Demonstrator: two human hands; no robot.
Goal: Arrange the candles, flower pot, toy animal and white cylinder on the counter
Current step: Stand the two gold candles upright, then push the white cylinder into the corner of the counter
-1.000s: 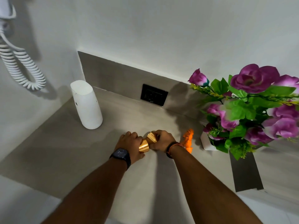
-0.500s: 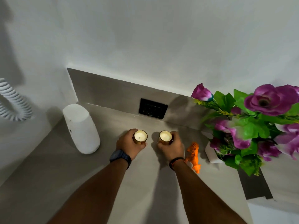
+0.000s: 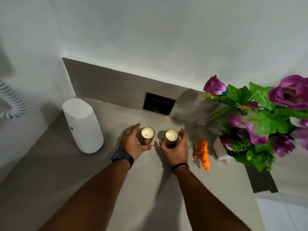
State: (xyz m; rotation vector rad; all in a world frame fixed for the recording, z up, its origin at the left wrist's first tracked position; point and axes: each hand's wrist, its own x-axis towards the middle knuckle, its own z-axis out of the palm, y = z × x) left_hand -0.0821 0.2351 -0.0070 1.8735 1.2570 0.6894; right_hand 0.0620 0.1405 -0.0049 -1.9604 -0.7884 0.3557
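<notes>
Two gold-cased candles stand upright side by side on the grey counter (image 3: 66, 177), the left candle (image 3: 147, 132) and the right candle (image 3: 171, 136). My left hand (image 3: 130, 145) cups the left one loosely, fingers spread and straight. My right hand (image 3: 179, 150) does the same around the right one. An orange toy tiger (image 3: 202, 151) stands just right of my right hand. Beyond it is the white flower pot (image 3: 220, 150) with purple flowers and green leaves. The white cylinder (image 3: 83, 125) stands upright at the left, near the corner.
A black wall socket (image 3: 158, 103) sits in the grey backsplash right behind the candles. A white coiled cord (image 3: 11, 100) hangs on the left wall. The flowers overhang the counter's right part. The counter's edge runs along the lower right.
The candles were held tilted together, then set upright and apart on the counter. My fingers have since loosened from both candles and spread.
</notes>
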